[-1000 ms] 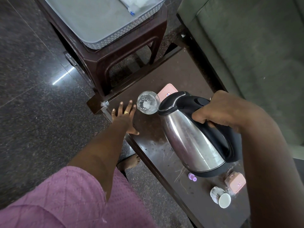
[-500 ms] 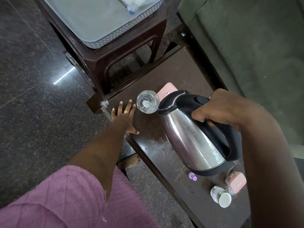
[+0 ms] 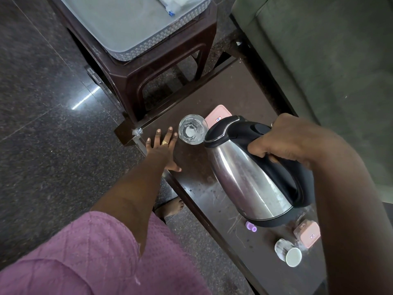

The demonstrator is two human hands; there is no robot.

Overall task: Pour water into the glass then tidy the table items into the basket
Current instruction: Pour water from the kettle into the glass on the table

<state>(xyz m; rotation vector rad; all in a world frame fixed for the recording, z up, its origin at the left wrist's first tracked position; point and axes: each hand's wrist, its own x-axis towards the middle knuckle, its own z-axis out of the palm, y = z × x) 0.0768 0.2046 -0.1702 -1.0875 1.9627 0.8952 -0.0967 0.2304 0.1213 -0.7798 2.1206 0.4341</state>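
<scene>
Head view, looking down on a dark brown table (image 3: 229,107). The right hand (image 3: 291,139) has its fingers clamped around the black handle of a steel kettle (image 3: 248,177), held tilted above the table with its spout toward 10 o'clock, at the rim of the glass (image 3: 192,132). The glass stands upright near the table's far left corner; whether water is leaving the spout cannot be told. The left hand (image 3: 163,152) lies flat on the table edge just beside the glass at its 8 o'clock, fingers spread apart and gripping nothing; a gold ring (image 3: 164,143) sits on 1 finger.

At the glass's 2 o'clock, partly hidden by the kettle lid, lies a pink box (image 3: 219,113) with a small red-and-white label whose writing is too small to read. Below the kettle base, at its 6 o'clock, lie a small purple cap (image 3: 251,226), a white cup (image 3: 288,252) on its side, and a 2nd pink-lidded container (image 3: 307,233) with a similar unreadable label. No brand shows on the kettle.

At 12 o'clock, a grey basket (image 3: 148,42) with a patterned wall rests on a brown plastic stool (image 3: 161,69), a white packet (image 3: 176,3) at its far edge. A green sofa (image 3: 329,60) fills the upper right.
</scene>
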